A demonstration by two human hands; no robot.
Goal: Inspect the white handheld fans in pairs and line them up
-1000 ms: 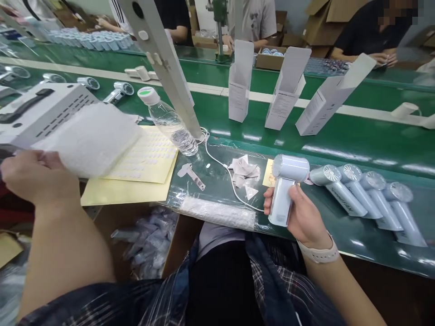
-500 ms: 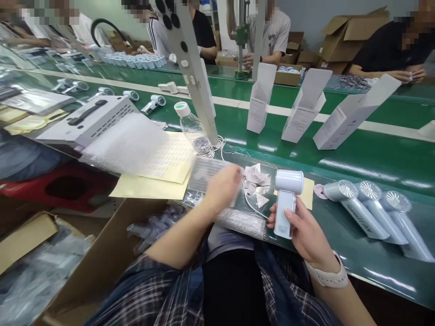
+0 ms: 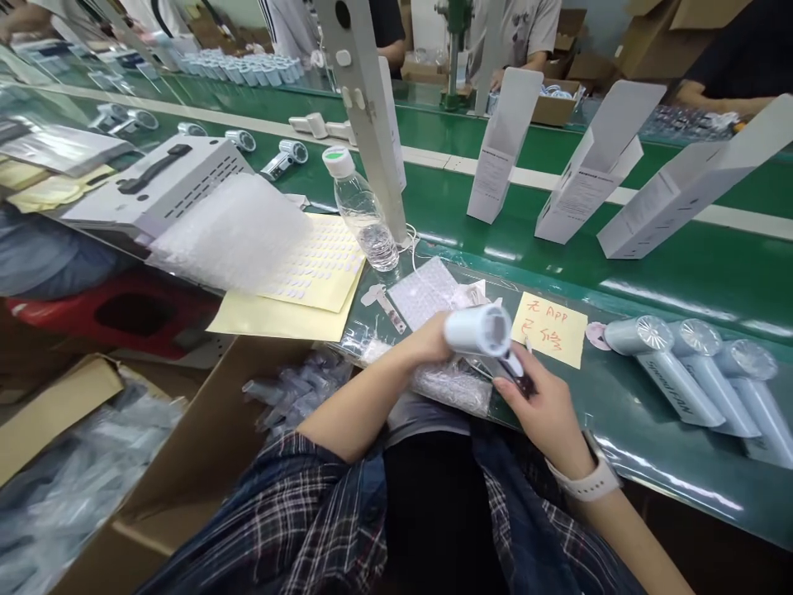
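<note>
My right hand (image 3: 545, 401) grips a light blue handheld fan (image 3: 474, 330) by its handle, which is tilted, with the round head pointing up and towards the right. At the left side of that head is my left hand (image 3: 434, 339); its fingers are hidden behind the fan, so its hold cannot be made out. Below the fan lies a clear plastic-wrapped bundle (image 3: 455, 387). A translucent dotted sheet (image 3: 427, 289) rests just beyond my left hand. Past my right hand, a yellow note (image 3: 551, 326) with red handwriting lies on the green bench.
Several wrapped fans (image 3: 681, 388) lie at right. Three open white boxes (image 3: 496, 178) stand on the green conveyor (image 3: 434, 136). A water bottle (image 3: 365, 211) stands beside a metal post (image 3: 372, 124). Yellow sticker sheets (image 3: 278, 318) and a cardboard box (image 3: 204, 438) are at left. Co-workers sit opposite.
My left hand has moved right to the fan's head. My right hand has turned and tilted the fan, so its round end shows. The yellow note is more exposed, and the view has shifted slightly.
</note>
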